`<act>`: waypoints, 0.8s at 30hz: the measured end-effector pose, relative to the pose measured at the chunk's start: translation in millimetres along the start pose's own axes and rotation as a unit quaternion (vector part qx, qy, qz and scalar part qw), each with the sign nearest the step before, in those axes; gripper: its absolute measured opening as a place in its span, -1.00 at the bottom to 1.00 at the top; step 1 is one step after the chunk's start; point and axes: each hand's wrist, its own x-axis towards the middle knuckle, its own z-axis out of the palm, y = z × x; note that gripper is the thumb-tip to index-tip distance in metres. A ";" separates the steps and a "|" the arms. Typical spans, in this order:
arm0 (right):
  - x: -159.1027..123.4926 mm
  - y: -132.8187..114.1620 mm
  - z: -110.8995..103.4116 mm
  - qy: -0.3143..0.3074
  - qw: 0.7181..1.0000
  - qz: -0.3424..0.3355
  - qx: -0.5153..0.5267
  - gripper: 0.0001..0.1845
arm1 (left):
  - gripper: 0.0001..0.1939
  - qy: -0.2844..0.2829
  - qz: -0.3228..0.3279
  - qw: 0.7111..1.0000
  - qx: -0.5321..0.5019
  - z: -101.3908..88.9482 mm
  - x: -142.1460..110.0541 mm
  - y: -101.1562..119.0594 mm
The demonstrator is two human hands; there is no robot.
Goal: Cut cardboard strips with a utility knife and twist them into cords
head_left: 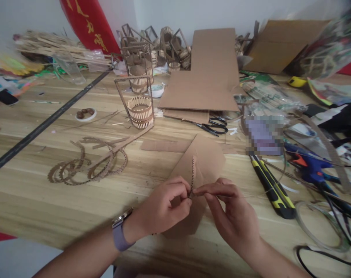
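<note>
Between my two hands, above a piece of brown cardboard [213, 152], a narrow corrugated cardboard strip [193, 172] points away from me, its ridged edge showing. My left hand [171, 199], with a watch on its wrist, is closed in a pinch around the near end of the strip. From the other side, my right hand [232, 208] pinches at the same spot, thumb and forefinger together, fingertips touching the strip. Exactly how the strip runs between the fingertips is hidden. Coiled corrugated strips [91, 162] lie on the table to the left.
Small handled baskets [140, 112] stand ahead, with large cardboard sheets [207, 85] beside them. Black scissors [214, 126] lie before the sheets. On the right are a yellow-black utility knife [272, 187] and a blue glue gun [311, 166] with cables. A dark rod [53, 119] crosses the left side.
</note>
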 end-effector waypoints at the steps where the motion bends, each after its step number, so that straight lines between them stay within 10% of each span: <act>1: -0.4 0.1 0.5 0.008 1.000 -0.005 0.001 -0.88 | -0.79 -0.002 -0.003 1.000 -0.003 -0.1 0.1 -0.3; 17: -3.2 3.1 3.4 -0.029 0.993 -0.115 0.006 -0.76 | -0.81 0.019 -0.002 1.000 -0.009 3.5 0.1 -8.0; 24: -0.7 -0.7 -0.5 -0.016 0.998 -0.056 -0.002 -0.81 | -0.79 0.025 0.015 1.000 -0.010 2.9 1.2 -3.7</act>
